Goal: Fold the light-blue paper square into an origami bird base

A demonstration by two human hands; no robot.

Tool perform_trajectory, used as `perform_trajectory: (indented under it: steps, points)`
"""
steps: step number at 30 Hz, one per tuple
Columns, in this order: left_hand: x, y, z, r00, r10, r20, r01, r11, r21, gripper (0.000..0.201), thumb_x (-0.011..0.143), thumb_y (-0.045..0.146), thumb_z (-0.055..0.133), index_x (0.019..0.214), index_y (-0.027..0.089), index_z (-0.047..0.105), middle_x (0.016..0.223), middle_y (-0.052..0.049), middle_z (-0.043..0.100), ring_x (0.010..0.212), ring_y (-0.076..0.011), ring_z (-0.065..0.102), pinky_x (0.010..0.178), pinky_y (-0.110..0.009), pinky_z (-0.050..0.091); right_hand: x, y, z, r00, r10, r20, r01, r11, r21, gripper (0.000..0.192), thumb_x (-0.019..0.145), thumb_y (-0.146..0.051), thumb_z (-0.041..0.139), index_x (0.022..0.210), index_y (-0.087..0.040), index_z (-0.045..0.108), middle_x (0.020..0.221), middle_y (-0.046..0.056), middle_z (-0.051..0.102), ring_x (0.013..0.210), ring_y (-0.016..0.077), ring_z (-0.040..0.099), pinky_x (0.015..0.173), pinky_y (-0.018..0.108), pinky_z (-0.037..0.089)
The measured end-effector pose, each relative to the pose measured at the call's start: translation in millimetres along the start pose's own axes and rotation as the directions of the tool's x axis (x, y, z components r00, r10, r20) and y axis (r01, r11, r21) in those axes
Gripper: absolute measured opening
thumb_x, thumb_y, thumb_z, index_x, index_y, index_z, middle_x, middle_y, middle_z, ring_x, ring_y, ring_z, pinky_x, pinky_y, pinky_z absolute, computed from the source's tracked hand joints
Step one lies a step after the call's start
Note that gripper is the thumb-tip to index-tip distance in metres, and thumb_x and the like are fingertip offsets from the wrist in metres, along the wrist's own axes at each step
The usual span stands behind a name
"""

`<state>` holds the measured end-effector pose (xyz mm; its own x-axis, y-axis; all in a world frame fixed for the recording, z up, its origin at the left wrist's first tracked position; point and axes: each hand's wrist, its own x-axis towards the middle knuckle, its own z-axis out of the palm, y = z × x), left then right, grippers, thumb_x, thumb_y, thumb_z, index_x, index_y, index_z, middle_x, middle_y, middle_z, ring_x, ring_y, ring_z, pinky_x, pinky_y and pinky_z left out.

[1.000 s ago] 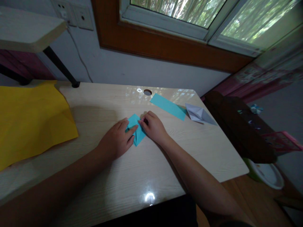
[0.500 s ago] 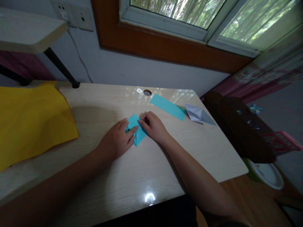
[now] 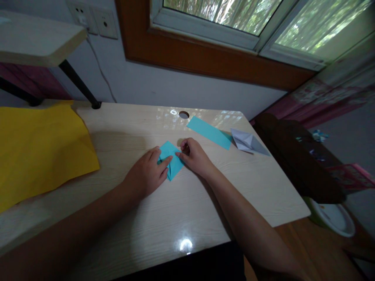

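Blue folded paper (image 3: 176, 168) is set flat on worktop (image 3: 263, 187), approx. centre, btwn both hands. It's pinned from above by L hand (image 3: 146, 171), fingers slightly apart, not clamped. Its R edge is touched by R hand (image 3: 197, 158) w/ thumb; index is curled above, gap left btwn. For crisp crease, edges should prob. be aligned 1st, then firm pressure run outward. Blue strip (image 3: 209, 132) & white folded paper (image 3: 243, 140) are placed beyond.
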<state>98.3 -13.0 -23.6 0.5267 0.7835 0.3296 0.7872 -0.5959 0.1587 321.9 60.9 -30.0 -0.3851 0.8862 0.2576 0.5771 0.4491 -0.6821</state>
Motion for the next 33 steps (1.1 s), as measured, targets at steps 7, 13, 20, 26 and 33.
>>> perform_trajectory:
  steps: [7,13,20,26,33]
  points:
    - [1,1,-1.6,1.0,-0.004,-0.009,0.004,1.0,-0.004,0.041,0.096,0.024,0.056,0.136,0.019,0.064,0.129,-0.018,0.054,0.13,-0.0349,0.05,0.111,-0.053,0.047,6,-1,3,0.993,0.067,-0.096,-0.078,0.99,-0.117,0.016,0.084,-0.022,0.066,0.088,-0.023,0.05,0.084,0.003,0.06,0.077,0.0207,0.052,0.068,0.033,0.039]
    - [1,0,-0.2,1.0,-0.001,-0.002,0.001,1.0,0.0,0.041,0.098,0.026,0.054,0.137,0.019,0.063,0.131,-0.02,0.054,0.13,-0.0357,0.05,0.109,-0.054,0.048,0,-6,0,0.998,-0.024,-0.055,0.014,0.983,-0.184,0.015,0.088,-0.025,0.064,0.094,-0.023,0.05,0.089,0.005,0.061,0.083,0.0229,0.053,0.075,0.035,0.04]
    - [0,0,-2.6,1.0,-0.015,0.002,0.015,1.0,-0.009,0.041,0.096,0.027,0.059,0.137,0.021,0.063,0.132,-0.018,0.054,0.13,-0.0349,0.051,0.109,-0.053,0.048,-11,-11,-9,0.992,-0.082,0.097,0.102,0.971,-0.216,0.029,0.088,-0.039,0.074,0.094,-0.023,0.05,0.09,0.004,0.06,0.085,0.0221,0.052,0.075,0.033,0.036]
    - [0,-1,-2.4,1.0,0.0,-0.012,0.0,1.0,-0.021,0.039,0.096,0.027,0.059,0.134,0.021,0.065,0.131,-0.018,0.054,0.129,-0.0346,0.051,0.109,-0.053,0.049,-16,-22,-11,0.977,-0.073,0.201,0.118,0.968,-0.221,0.044,0.079,-0.053,0.081,0.088,-0.023,0.05,0.09,0.003,0.061,0.087,0.0225,0.051,0.076,0.033,0.033]
    - [-1,-1,-2.3,1.0,-0.012,0.009,0.012,0.999,-0.042,0.041,0.097,0.029,0.058,0.137,0.021,0.063,0.133,-0.018,0.054,0.13,-0.0355,0.05,0.109,-0.055,0.048,-19,-29,-11,0.959,-0.116,0.259,0.169,0.967,-0.193,0.053,0.071,-0.06,0.085,0.085,-0.023,0.05,0.092,0.003,0.062,0.09,0.0233,0.053,0.079,0.033,0.033]
